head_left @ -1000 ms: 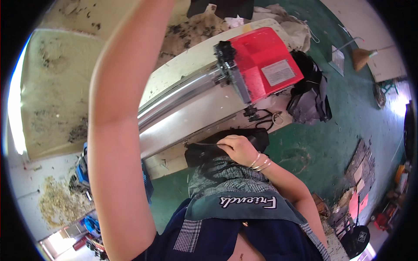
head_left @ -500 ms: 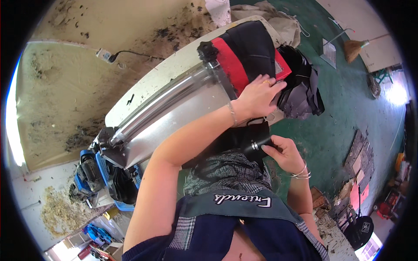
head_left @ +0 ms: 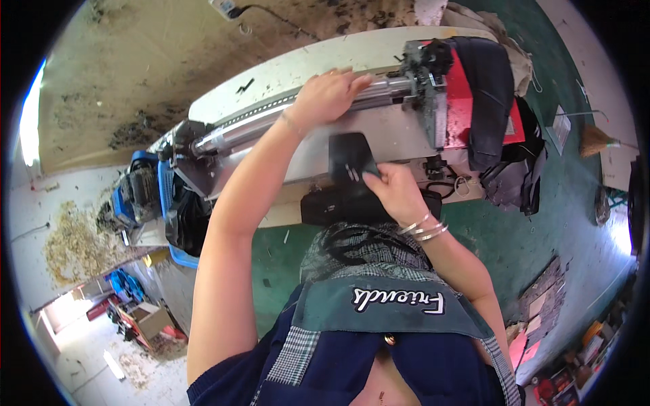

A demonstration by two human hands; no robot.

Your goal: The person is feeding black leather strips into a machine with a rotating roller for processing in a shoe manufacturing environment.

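A roller machine with long shiny metal rollers (head_left: 247, 133) stands across the bench in front of me. My left hand (head_left: 330, 98) lies over the rollers near their right part, fingers stretched out; whether anything is under the palm is hidden. Between finger and thumb, my right hand (head_left: 398, 193) pinches a flat black leather-like piece (head_left: 349, 154) with small slits, tilted up by the front edge of the machine's metal plate (head_left: 399, 128). More black material (head_left: 328, 208) lies just above my lap, beneath that piece.
The machine's right end has a red housing (head_left: 464, 101) with dark pieces (head_left: 491, 88) draped over it. Black and grey scraps (head_left: 518, 176) hang beyond. A blue crate (head_left: 164, 189) with black pieces is at the left. A broom (head_left: 596, 143) stands far right.
My left hand has moved left from the dark pieces on the red housing to the rollers. My right hand has lifted the black piece from near my lap toward the metal plate. The view has turned.
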